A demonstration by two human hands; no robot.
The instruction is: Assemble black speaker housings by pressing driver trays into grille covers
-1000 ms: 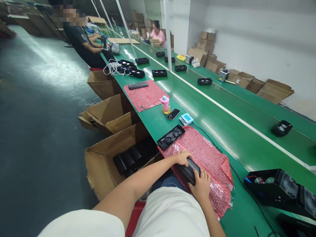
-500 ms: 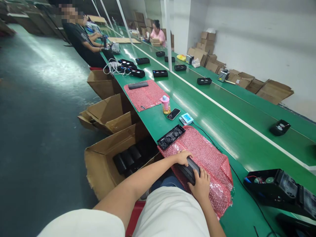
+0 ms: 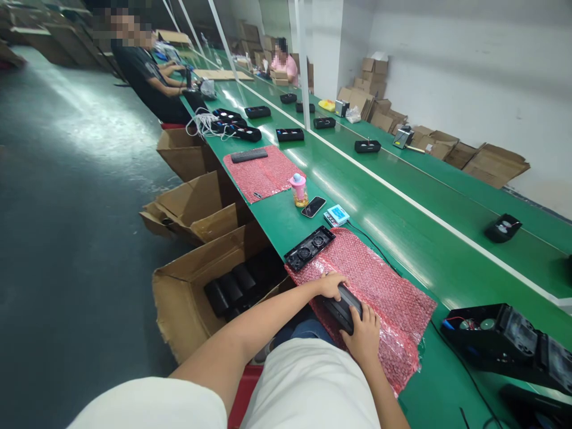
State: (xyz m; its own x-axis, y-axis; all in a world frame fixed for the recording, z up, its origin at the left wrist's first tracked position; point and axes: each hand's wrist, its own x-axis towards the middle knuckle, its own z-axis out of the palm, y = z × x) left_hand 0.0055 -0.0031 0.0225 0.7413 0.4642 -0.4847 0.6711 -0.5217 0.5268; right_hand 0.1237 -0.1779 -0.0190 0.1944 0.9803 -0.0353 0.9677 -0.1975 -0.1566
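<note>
Currently clamps a long, black plastic case (image 3: 342,308) lengthwise between left grip (image 3: 331,286) at its far end and right grip (image 3: 365,331) at the near, over red bubble wrap (image 3: 370,259).

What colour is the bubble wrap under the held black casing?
Pinkish-red bubble wrap; the head view shows it best.

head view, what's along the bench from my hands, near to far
Elongated black casing, long black panel with two circular fittings, small white box with blue screen, pink-topped clear bottle, dark grey bar.
</note>
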